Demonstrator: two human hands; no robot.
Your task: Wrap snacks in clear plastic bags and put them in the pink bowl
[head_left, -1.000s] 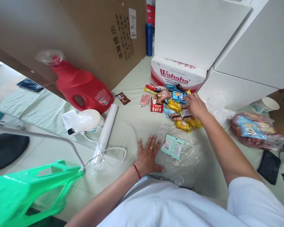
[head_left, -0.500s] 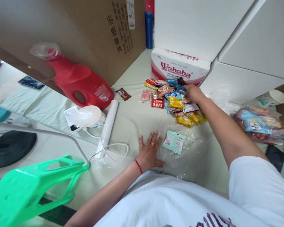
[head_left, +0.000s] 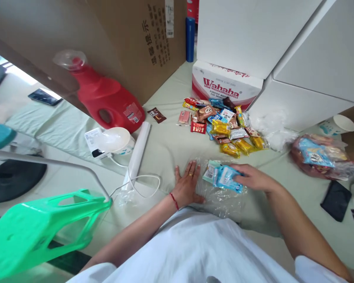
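Observation:
My left hand [head_left: 187, 184] lies flat with fingers spread on the left edge of a clear plastic bag [head_left: 221, 198] spread on the pale green sheet. My right hand [head_left: 250, 177] grips a blue snack packet [head_left: 226, 178] and holds it over the bag, on top of a mint-green packet [head_left: 209, 171] with barcodes. Beyond the bag lies a pile of several small wrapped snacks [head_left: 224, 127] in yellow, blue, red and brown.
A Wahaha carton [head_left: 224, 84] and white boxes [head_left: 283, 51] stand behind the pile. A red detergent jug [head_left: 106, 100], white cup [head_left: 116, 139], white roll [head_left: 137, 153] and cable lie left. A filled snack bag [head_left: 321, 159], paper cup [head_left: 339, 124] and black phone [head_left: 334, 200] sit right. A green plastic stool [head_left: 44, 228] is near left.
My right hand took a blue packet from the snack pile and drew it back over the plastic bag. My left hand stayed flat on the bag's edge.

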